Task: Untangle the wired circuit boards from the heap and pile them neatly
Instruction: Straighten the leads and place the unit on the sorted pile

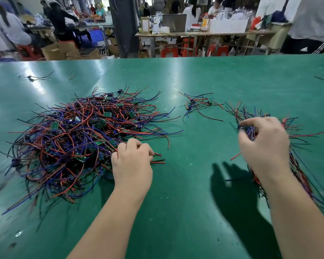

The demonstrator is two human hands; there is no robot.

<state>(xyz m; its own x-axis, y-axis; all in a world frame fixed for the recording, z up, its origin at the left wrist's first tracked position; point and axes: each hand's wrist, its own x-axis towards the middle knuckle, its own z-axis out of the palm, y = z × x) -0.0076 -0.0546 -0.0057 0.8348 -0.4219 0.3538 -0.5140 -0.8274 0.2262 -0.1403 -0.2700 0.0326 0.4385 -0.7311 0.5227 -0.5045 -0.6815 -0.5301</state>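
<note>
A big tangled heap (79, 139) of small green circuit boards with red, blue and black wires lies on the left of the green table (185, 184). My left hand (133, 161) sits at the heap's right edge, fingers curled round a few red and black wire ends. At the right, my right hand (264, 144) hovers over a sorted pile (295, 161) of wired boards and pinches a wired board between thumb and fingers. The pile runs under my right wrist and is partly hidden.
A small cluster of wired boards (198, 104) lies apart, between heap and pile. A stray wired piece (33, 77) rests far left. Beyond the table's far edge are workbenches, red stools, cardboard boxes and several people.
</note>
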